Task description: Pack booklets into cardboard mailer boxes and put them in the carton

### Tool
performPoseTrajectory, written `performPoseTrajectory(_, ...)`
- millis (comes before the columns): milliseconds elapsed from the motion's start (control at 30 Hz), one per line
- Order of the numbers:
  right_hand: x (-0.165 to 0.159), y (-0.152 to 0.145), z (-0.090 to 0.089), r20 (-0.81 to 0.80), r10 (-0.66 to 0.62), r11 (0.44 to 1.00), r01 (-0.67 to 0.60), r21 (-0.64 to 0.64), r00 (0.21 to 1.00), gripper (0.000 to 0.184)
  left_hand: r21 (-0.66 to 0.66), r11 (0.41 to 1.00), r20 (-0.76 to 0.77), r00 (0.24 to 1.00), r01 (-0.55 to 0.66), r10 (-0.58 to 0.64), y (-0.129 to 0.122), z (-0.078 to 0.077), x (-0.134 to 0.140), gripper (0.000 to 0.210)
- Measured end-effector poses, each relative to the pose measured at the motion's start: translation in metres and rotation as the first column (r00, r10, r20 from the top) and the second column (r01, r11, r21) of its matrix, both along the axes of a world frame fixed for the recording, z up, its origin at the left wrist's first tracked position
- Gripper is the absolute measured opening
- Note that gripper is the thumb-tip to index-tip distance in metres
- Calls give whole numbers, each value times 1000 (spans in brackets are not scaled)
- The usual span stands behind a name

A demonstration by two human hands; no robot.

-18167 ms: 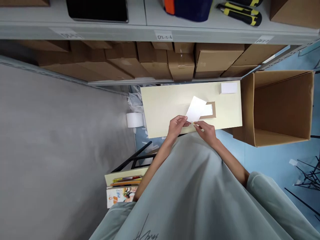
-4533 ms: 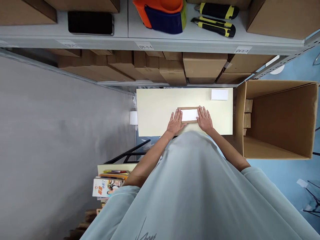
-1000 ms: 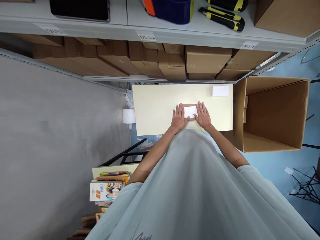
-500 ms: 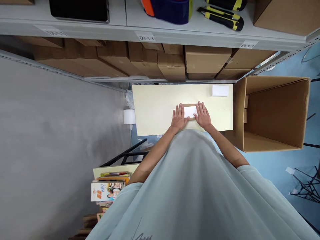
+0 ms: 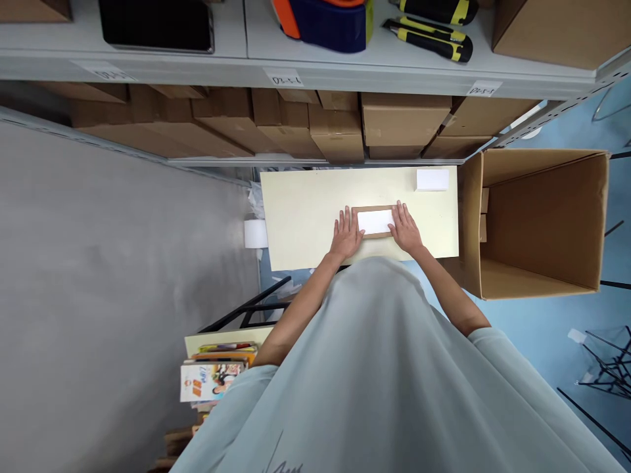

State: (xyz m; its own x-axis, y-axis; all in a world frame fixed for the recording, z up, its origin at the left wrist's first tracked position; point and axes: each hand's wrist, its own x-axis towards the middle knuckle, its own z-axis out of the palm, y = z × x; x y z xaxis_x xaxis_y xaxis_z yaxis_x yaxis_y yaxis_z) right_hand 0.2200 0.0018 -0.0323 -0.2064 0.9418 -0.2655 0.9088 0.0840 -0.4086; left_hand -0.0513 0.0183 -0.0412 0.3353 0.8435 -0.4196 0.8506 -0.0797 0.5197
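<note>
On the cream tabletop (image 5: 305, 210) lies a small flat cardboard box (image 5: 377, 236) with a white label (image 5: 375, 222) on its upper face. My left hand (image 5: 347, 234) rests at the box's left edge, fingers stretched out and the thumb near the label. My right hand (image 5: 405, 227) lies flat over the right end, its fingers extended and covering that edge of the label. Neither hand is closed around the box. Farther back on the right of the table sits a stack of white labels or a small white block (image 5: 432, 180).
A large open carton (image 5: 542, 223) stands against the table's right end, with small boxes inside. Behind runs a shelf (image 5: 325, 73) with cartons below, and a black phone (image 5: 156, 25), a tape dispenser (image 5: 325, 26) and box cutters (image 5: 434, 41) on top. A white roll (image 5: 255, 234) is at left.
My hands have moved apart, the left one to the left and the right one to the right, so more of the white label shows. The view has shifted slightly.
</note>
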Motion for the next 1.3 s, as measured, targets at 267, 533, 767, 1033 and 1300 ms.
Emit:
performPoseTrajectory(267,7,-26,-6,-214,-273,951,229,-208,938,84,-146,976,120,976,-161,179,-12,-3,-14,75)
performPoseTrajectory(533,-26,1,22,-387,-327,935,234,-268,862,74,-158,919,359,845,-362,395,12,13,-45,67)
performPoseTrajectory(767,-65,46,22,-349,-313,929,210,-304,883,66,-195,890,274,848,-412,453,45,20,-79,58)
performPoseTrajectory(1033,-70,42,20,-266,-320,895,198,-401,909,66,-221,897,212,879,-382,426,46,20,-79,51)
performPoseTrajectory(1300,-49,97,59,-387,-108,993,116,-2,916,72,80,890,237,876,-449,420,101,62,-95,64)
